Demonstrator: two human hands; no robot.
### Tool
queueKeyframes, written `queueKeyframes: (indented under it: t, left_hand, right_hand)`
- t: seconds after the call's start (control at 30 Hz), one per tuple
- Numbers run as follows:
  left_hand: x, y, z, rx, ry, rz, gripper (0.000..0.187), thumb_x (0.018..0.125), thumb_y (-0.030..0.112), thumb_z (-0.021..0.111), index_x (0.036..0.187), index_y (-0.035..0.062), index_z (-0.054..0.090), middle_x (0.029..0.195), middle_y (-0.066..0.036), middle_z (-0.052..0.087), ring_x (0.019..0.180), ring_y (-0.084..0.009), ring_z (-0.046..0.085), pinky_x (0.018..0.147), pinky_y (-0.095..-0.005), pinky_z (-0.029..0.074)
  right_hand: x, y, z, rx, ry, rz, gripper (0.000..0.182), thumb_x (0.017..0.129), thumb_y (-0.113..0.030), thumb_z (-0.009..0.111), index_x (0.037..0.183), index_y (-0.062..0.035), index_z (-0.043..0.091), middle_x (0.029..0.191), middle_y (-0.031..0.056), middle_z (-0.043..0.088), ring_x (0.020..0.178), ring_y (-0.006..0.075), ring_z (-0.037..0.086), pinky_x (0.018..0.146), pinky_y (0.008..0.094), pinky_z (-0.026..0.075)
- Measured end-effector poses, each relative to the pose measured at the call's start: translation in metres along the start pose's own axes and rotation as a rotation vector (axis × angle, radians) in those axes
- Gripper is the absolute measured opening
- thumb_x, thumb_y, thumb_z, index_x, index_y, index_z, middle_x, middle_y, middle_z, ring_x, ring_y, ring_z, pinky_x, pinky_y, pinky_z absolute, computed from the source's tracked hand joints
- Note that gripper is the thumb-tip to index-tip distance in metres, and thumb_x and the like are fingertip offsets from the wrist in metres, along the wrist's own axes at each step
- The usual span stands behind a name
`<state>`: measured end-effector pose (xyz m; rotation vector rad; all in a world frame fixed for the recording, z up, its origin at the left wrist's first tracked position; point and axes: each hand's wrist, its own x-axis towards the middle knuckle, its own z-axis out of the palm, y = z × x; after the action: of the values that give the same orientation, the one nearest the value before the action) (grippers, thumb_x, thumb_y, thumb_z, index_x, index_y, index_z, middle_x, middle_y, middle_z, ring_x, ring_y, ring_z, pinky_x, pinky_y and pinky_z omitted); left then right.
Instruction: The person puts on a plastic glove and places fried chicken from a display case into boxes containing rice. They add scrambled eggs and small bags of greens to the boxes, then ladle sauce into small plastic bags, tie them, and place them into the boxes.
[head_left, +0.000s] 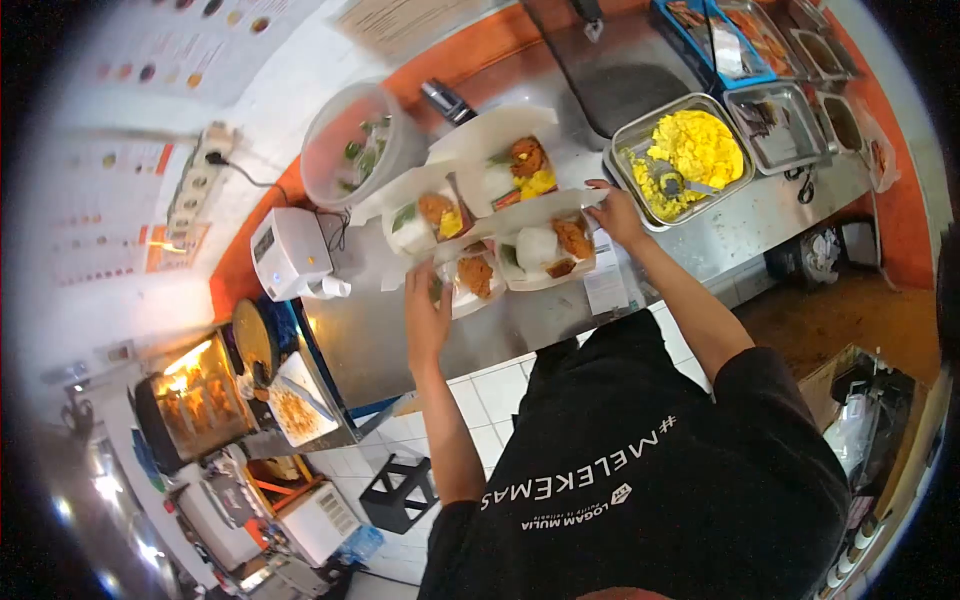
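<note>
Several open white food boxes stand together on the metal counter. My left hand is at the outer left side of the near left box, which holds fried chicken; its fingers are bent and partly hidden by the box. My right hand pinches the upper right edge of the near right box, which holds rice and fried chicken. Behind them, two more boxes hold rice, chicken and yellow egg.
A metal tray of yellow scrambled egg sits to the right, with more food trays beyond. A clear tub and a white label printer stand left. Papers lie by the near right box.
</note>
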<state>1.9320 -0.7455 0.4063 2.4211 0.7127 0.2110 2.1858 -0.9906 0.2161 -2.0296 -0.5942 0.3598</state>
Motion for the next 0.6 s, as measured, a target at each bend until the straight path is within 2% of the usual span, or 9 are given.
queueKeyframes:
  t: [0.03,0.07,0.13,0.17,0.3,0.4,0.47,0.53,0.6]
  left_hand:
    - [-0.013,0.002,0.008,0.011,0.004,0.004,0.044,0.084,0.002,0.063,0.127,0.0005,0.054,0.115,-0.018,0.060,0.102,-0.0298,0.061,0.088,-0.0362,0.049]
    - [-0.026,0.000,0.021,0.024,0.007,0.008,0.045,0.083,0.003,0.064,0.127,0.0008,0.054,0.113,-0.017,0.061,0.098,-0.0283,0.063,0.084,-0.0355,0.050]
    - [-0.050,0.004,0.042,-0.173,-0.219,-0.112,0.045,0.086,0.001,0.064,0.130,0.0045,0.056,0.113,-0.013,0.062,0.097,-0.0236,0.064,0.085,-0.0343,0.053]
    - [-0.063,0.003,0.060,-0.192,-0.259,-0.138,0.044,0.086,0.001,0.063,0.129,0.0047,0.056,0.109,-0.013,0.064,0.094,-0.0224,0.065,0.083,-0.0341,0.054]
    - [-0.089,0.033,0.121,-0.274,-0.525,-0.084,0.041,0.086,0.004,0.064,0.127,0.0040,0.057,0.108,-0.014,0.064,0.093,-0.0257,0.066,0.083,-0.0354,0.054]
    - [-0.092,0.062,0.145,-0.219,-0.599,0.002,0.041,0.085,0.007,0.065,0.126,0.0031,0.057,0.110,-0.017,0.059,0.098,-0.0314,0.063,0.087,-0.0381,0.051]
    - [-0.086,0.070,0.161,-0.197,-0.586,0.058,0.041,0.085,0.007,0.066,0.125,0.0028,0.057,0.114,-0.017,0.057,0.103,-0.0339,0.060,0.092,-0.0394,0.049]
    - [-0.087,0.069,0.170,-0.105,-0.482,0.245,0.043,0.082,0.007,0.066,0.124,0.0020,0.057,0.120,-0.017,0.054,0.113,-0.0350,0.054,0.097,-0.0407,0.045]
    - [-0.086,0.064,0.179,-0.069,-0.481,0.295,0.043,0.082,0.006,0.066,0.124,0.0017,0.056,0.122,-0.017,0.053,0.114,-0.0360,0.053,0.097,-0.0410,0.045]
  right_hand:
    - [-0.007,-0.033,-0.018,-0.081,-0.037,0.049,0.041,0.078,-0.004,0.072,0.117,-0.0065,0.060,0.070,0.0146,0.062,0.064,0.0284,0.062,0.062,0.0378,0.049]
    - [-0.008,-0.022,-0.013,-0.054,-0.032,0.070,0.041,0.078,-0.004,0.072,0.117,-0.0065,0.060,0.070,0.0146,0.062,0.064,0.0284,0.062,0.062,0.0378,0.049]
    - [-0.011,-0.001,0.003,0.007,0.135,-0.190,0.030,0.078,-0.003,0.071,0.106,-0.0047,0.060,0.075,0.0172,0.064,0.071,0.0357,0.063,0.065,0.0438,0.050]
    - [-0.016,-0.012,-0.008,0.027,0.030,-0.080,0.028,0.079,-0.004,0.070,0.105,-0.0025,0.061,0.091,0.0196,0.067,0.085,0.0392,0.064,0.074,0.0433,0.051]
    - [-0.033,-0.005,-0.007,-0.112,-0.011,0.003,0.030,0.083,-0.004,0.061,0.113,-0.0008,0.057,0.107,0.0229,0.064,0.096,0.0407,0.062,0.080,0.0448,0.050]
    - [-0.038,-0.013,-0.005,0.010,0.114,-0.037,0.034,0.082,-0.004,0.062,0.115,-0.0021,0.054,0.102,0.0215,0.066,0.092,0.0394,0.064,0.078,0.0468,0.051]
    - [-0.030,-0.008,-0.003,0.003,0.073,-0.077,0.042,0.082,-0.006,0.064,0.122,-0.0026,0.051,0.098,0.0206,0.068,0.090,0.0398,0.065,0.077,0.0469,0.052]
    - [-0.031,-0.007,0.001,-0.002,0.070,-0.020,0.044,0.082,-0.007,0.064,0.123,-0.0029,0.048,0.092,0.0194,0.068,0.087,0.0402,0.065,0.075,0.0473,0.052]
    - [-0.032,-0.012,-0.005,-0.061,0.038,0.037,0.037,0.081,-0.005,0.063,0.116,-0.0011,0.052,0.090,0.0210,0.068,0.086,0.0412,0.065,0.076,0.0486,0.053]
